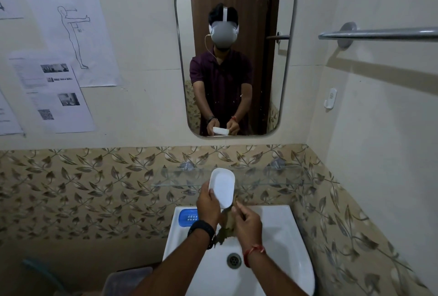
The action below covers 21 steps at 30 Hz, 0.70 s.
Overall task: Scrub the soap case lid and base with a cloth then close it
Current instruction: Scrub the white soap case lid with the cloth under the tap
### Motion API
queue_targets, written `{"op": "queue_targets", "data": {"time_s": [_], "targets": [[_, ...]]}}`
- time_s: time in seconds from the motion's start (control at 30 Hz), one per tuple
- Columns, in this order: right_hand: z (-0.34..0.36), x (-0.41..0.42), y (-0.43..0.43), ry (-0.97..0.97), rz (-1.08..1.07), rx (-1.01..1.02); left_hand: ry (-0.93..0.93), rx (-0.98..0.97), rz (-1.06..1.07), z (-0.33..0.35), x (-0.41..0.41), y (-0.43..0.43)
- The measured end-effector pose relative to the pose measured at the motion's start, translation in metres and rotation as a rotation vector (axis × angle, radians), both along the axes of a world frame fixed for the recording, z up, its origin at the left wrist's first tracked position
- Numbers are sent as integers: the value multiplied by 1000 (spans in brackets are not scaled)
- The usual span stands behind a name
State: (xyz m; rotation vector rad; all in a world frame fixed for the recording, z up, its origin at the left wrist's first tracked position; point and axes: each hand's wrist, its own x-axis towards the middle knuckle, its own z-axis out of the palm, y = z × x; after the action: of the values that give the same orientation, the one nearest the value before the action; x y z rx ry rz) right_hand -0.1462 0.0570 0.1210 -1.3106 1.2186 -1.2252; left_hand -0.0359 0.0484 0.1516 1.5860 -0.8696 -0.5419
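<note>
My left hand (208, 203) holds a white oval soap case part (222, 186) upright above the sink, its hollow side facing me; whether it is the lid or the base I cannot tell. My right hand (247, 223) grips a dull green-brown cloth (227, 223) that hangs below the white part's lower edge and touches it. A blue perforated soap case piece (188, 217) lies on the sink's back left corner, partly hidden by my left wrist.
The white sink (284, 236) has its drain (234, 260) near the front. A glass shelf (272, 177) juts out just behind my hands. Above are a mirror (234, 58), a towel bar (379, 33) at right and papers (54, 91) at left.
</note>
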Motion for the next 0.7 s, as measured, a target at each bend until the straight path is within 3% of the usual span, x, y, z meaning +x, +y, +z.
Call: {"op": "queue_targets", "data": {"time_s": [0.27,0.57,0.7], "targets": [[51,-18,-46,-25,-69,-32,-161,-110,-207,-13,0,16],[3,1,8,-44,1,39,-172,-146,-78,-3,-6,3],[23,-2,-11,-73,-68,68,-230,-170,-112,-2,-5,6]]}}
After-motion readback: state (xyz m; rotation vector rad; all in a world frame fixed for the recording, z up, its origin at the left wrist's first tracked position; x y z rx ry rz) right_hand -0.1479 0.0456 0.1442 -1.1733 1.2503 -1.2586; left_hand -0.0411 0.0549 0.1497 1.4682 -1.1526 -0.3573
